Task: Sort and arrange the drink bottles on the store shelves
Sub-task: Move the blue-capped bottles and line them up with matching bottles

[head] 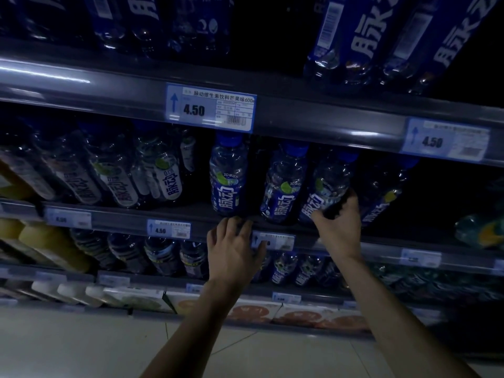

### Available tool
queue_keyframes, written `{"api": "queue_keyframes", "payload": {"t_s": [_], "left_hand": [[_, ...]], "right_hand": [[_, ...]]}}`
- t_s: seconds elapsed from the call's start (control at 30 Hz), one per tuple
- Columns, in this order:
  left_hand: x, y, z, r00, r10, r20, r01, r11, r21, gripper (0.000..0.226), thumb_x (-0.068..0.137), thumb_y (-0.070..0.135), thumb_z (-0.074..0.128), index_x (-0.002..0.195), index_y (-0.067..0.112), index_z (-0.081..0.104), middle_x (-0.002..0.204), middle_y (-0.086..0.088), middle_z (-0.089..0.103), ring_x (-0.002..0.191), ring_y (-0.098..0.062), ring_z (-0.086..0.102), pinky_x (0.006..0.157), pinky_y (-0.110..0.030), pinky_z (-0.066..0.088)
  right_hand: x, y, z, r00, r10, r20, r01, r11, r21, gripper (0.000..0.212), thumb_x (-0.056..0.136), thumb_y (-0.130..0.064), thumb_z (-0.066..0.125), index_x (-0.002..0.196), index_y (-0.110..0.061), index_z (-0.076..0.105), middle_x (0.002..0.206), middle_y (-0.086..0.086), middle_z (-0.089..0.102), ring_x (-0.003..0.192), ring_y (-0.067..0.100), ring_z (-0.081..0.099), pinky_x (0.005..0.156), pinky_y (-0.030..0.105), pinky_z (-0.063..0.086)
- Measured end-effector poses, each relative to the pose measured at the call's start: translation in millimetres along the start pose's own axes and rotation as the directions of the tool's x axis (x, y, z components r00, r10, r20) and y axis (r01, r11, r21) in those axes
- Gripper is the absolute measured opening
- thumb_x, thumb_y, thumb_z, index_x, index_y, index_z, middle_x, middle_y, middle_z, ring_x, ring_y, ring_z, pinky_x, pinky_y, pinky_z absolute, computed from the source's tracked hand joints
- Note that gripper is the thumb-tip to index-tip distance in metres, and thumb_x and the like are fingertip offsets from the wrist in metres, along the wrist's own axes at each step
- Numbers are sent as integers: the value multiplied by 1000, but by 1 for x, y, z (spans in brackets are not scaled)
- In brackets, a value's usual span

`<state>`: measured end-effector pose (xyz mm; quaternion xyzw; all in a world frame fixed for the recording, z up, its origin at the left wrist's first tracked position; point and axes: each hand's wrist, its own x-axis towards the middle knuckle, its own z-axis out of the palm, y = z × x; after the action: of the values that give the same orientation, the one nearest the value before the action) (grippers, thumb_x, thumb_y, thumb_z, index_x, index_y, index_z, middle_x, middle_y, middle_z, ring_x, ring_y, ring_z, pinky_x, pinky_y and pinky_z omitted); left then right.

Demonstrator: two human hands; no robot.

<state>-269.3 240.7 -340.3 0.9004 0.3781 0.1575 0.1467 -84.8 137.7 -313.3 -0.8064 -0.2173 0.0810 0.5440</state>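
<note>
Clear drink bottles with blue caps and blue labels stand in a row on the middle shelf. My right hand grips the lower part of the third blue-label bottle, fingers curled round its base. My left hand rests with relaxed fingers on the shelf's front rail, just below the first blue-label bottle. A second blue-label bottle stands between the two. A fourth bottle leans in the dark on the right.
White-label bottles fill the left of the same shelf. Large blue bottles stand on the shelf above. Price tags reading 4.50 hang on the rails. Lower shelves hold more bottles, yellow bottles and boxed goods. Pale floor lies below.
</note>
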Motion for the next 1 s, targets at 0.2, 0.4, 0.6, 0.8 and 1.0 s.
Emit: {"api": "queue_keyframes", "payload": {"t_s": [0.2,0.4,0.6,0.8,1.0], "left_hand": [[1,0,0,1000,-2,9,2,1000,7,57,86,53,52,132,20,50,134,-5,48,130,-27,35,102,-45,29],[0,0,0,999,-15,35,15,1000,18,57,87,54,48,134,23,46,137,-3,44,131,-26,32,105,-49,30],[1,-1,-1,999,-12,41,12,1000,17,58,87,54,49,135,23,45,137,-2,43,132,-25,32,105,-48,29],[1,-1,-2,999,-5,40,4,1000,15,58,86,53,50,135,22,45,136,-3,44,131,-26,32,104,-48,29],[1,-2,0,999,0,36,-1,1000,18,57,87,53,50,134,22,45,135,-3,44,130,-26,33,104,-49,30]], "right_hand": [[-6,-4,11,990,-53,-131,48,998,-45,72,69,-45,80,125,-19,43,120,2,50,111,18,50,98,36,44],[-2,6,2,997,-23,-70,17,996,-89,62,71,-46,79,117,-16,50,112,3,62,103,20,59,92,40,51],[-1,9,-4,999,-6,35,5,999,33,41,77,-37,76,110,-28,53,101,-4,67,95,14,65,85,34,54],[-4,-1,15,980,-81,-182,51,986,-162,55,70,-40,80,106,-16,46,108,-3,43,98,14,43,84,26,37],[-2,6,5,985,-155,-72,136,966,-221,51,74,-32,79,112,-18,49,103,-7,42,85,-5,35,79,17,36]]}}
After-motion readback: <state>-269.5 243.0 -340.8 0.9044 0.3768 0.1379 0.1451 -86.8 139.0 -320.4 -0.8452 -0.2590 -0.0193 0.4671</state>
